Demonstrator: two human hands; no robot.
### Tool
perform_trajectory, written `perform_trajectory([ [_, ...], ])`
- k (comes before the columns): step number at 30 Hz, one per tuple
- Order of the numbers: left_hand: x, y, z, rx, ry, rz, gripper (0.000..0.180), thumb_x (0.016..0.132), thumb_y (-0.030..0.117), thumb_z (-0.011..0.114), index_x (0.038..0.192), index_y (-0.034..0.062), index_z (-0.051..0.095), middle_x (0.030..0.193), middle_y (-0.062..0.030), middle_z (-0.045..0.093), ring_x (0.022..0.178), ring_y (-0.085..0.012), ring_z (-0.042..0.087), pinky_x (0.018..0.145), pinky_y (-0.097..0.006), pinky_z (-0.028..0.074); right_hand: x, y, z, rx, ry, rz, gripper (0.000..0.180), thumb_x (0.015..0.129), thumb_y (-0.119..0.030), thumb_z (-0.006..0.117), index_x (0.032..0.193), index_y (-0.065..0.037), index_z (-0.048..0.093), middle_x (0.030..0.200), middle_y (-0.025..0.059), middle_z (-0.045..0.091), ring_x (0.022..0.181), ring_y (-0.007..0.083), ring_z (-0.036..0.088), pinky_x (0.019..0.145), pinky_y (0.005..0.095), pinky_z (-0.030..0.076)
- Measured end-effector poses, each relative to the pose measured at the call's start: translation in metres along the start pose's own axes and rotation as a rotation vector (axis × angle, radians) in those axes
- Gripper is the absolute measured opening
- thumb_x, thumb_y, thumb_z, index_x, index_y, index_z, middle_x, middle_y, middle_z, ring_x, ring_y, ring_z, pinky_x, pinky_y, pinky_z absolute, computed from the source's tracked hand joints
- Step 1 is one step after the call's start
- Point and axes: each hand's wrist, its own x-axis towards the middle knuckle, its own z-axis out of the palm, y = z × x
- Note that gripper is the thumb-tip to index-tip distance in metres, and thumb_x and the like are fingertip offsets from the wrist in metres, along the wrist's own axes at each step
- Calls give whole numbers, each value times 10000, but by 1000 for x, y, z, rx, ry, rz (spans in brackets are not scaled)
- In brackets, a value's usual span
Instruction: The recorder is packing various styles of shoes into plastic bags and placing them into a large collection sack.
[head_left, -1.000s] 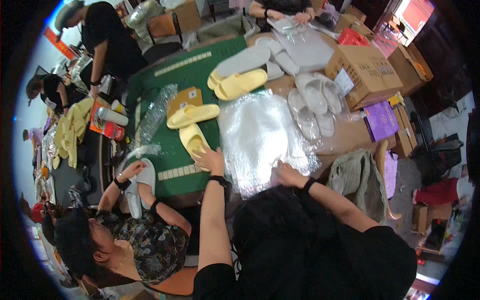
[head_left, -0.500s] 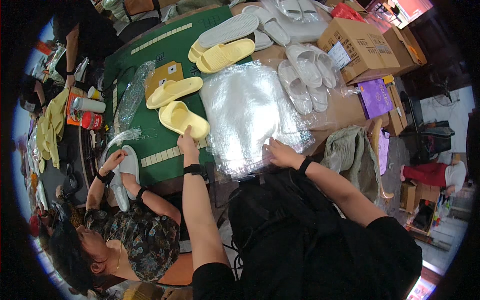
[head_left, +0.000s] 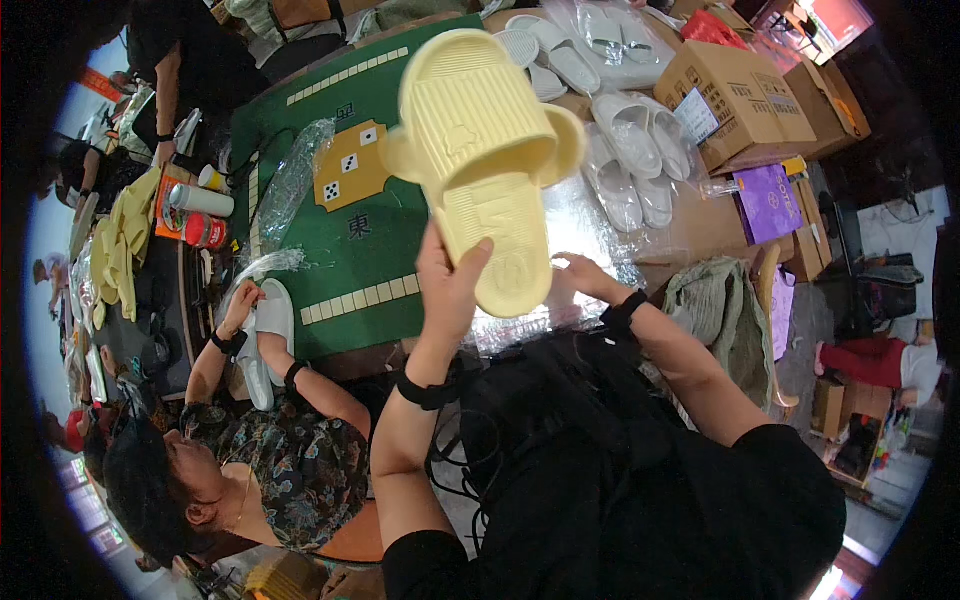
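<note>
My left hand grips a pale yellow slide slipper, raised in front of me with its ribbed strap and footbed showing. Yellow slipper parts stick out on both sides behind it; how they lie is mostly hidden. Beneath is a stack of clear plastic bags, shiny and flat on the table. At its near right side my right hand has its fingers closed at a bag's edge, partly hidden by the plastic and the slipper.
Bagged white slippers lie right of the stack, near a cardboard box. A green mat with a tile pattern covers the table's left. Beside me a co-worker handles white slippers. A grey-green sack is at right.
My left hand has lifted the yellow slipper off the mat, up and to the right, over the bags. The other yellow slipper near it has left the mat too. My right hand stays by the stack.
</note>
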Motion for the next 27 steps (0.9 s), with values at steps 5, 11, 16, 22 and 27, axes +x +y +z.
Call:
perform_trajectory([
  [5,-11,-25,22,-117,-59,-142,331,814,32,538,1126,-14,437,1052,-94,548,926,-119,540,794,-250,443,0,-26,-44,1542,34,-121,570,899,-510,262,1290,-107,360,1216,108,480,1093,263,494,923,429,401],
  [11,-3,-146,-40,459,9,-314,428,805,54,563,1157,-34,336,1072,-175,531,944,-207,549,814,-295,448,-22,-26,-46,1436,111,-57,642,860,-589,294,1287,-114,359,1206,102,478,1062,244,513,887,423,431],
  [16,-29,-233,-73,673,-218,-422,613,744,36,591,1220,-25,209,1093,-254,493,1023,-323,520,862,-370,422,-25,-8,-14,967,219,128,720,817,-492,526,1308,-99,176,1133,142,447,931,253,528,779,378,452],
  [22,-37,-248,-85,821,-151,-336,560,750,28,578,1215,-21,270,1042,-207,528,921,-284,559,784,-365,454,-4,-34,-8,955,559,231,726,767,-276,654,1284,-67,190,1119,141,447,981,216,483,794,361,432],
  [27,-19,-219,-81,425,-131,-746,377,795,41,549,1141,-10,409,961,-124,571,808,-170,571,641,-302,471,21,2,-1,301,771,-90,621,653,-32,579,1201,-28,287,1015,154,532,926,237,519,803,309,419],
])
